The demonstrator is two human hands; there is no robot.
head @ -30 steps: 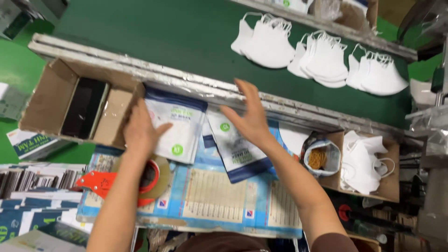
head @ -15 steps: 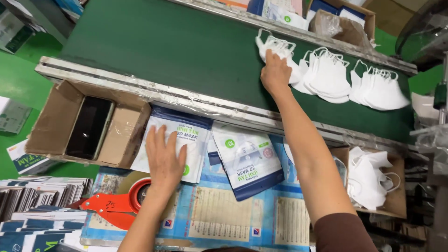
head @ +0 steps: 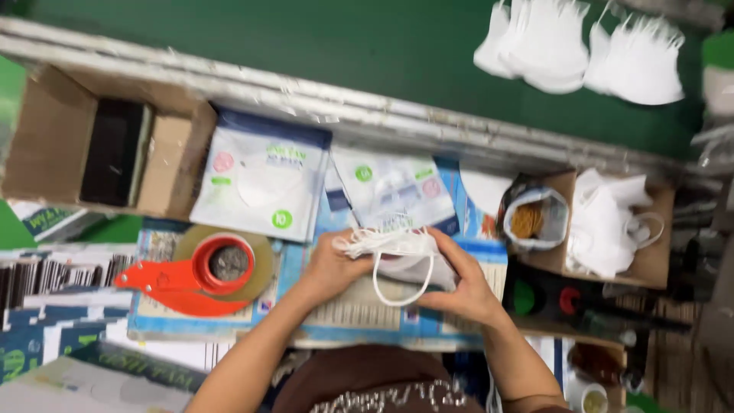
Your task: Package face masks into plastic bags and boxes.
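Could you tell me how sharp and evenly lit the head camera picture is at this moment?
Head view: motion blur smears everything, so print on the pouches is unreadable; both hands, left hand and right hand, hold a soft-edged stack of white masks; lighting is even and flat, with no harsh glare; masks on the green belt look slightly washed out.

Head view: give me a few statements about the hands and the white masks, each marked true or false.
1. Both hands hold a stack of white masks. True.
2. The left hand rests on the red tape dispenser. False: it grips the masks; the dispenser lies apart to its left.
3. More white masks lie on the green belt. True.
4. The right hand reaches onto the belt. False: it is at the mask stack over the bench.
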